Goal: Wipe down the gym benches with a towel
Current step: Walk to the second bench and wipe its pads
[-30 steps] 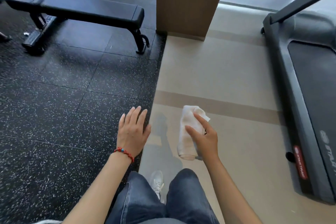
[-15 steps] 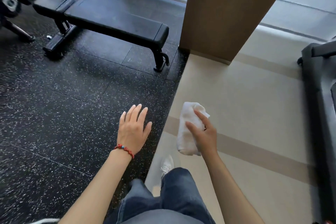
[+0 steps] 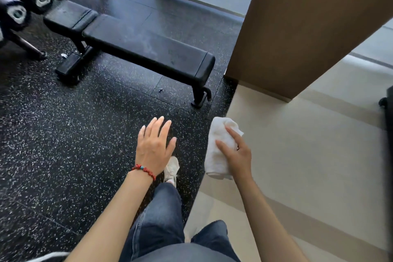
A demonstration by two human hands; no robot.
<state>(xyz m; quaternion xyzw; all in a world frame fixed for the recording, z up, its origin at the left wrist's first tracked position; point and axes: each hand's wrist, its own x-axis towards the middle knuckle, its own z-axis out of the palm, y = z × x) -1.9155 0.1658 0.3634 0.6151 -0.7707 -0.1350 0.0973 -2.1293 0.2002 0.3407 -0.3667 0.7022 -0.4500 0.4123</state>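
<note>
The floor (image 3: pixel 63 155) is divided into black speckled rubber tiles on the left and pale beige flooring (image 3: pixel 297 166) with darker bands on the right. On the rubber, a black padded bench (image 3: pixel 146 49) is set on its frame, with its near foot close to the seam, and a dumbbell rack (image 3: pixel 27 2) is stood beside its far end. A wooden column (image 3: pixel 308 27) is planted at the seam, and a white shoe (image 3: pixel 171 169) is placed on the rubber near it.

We find no text we can read: the pale hexagonal end plates of the black dumbbells (image 3: pixel 17 14) on the rack at upper left carry markings, but they are too blurred to make out.
</note>
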